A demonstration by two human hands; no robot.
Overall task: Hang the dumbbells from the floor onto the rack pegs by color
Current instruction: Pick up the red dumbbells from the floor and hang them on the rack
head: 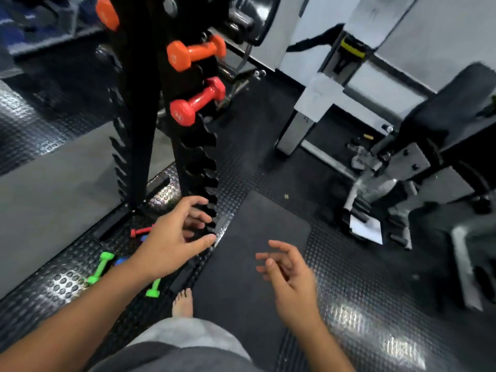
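Both hands empty: left hand [171, 245] spread above floor [349, 291] dumbbells, right hand [290, 275] loosely curled. Green dumbbell [100, 267] near rack [198, 167] foot: small, rigid, probably light; grasp at narrow handle.

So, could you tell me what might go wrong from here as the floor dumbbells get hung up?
1. The bare foot stands right beside a green dumbbell, so a fumbled pickup could land on the toes.
2. The left hand hovers open near the rack's jagged pegs and could scrape them.
3. The red floor dumbbell is partly hidden behind that hand, and a blue one barely shows, so colours may be misjudged.
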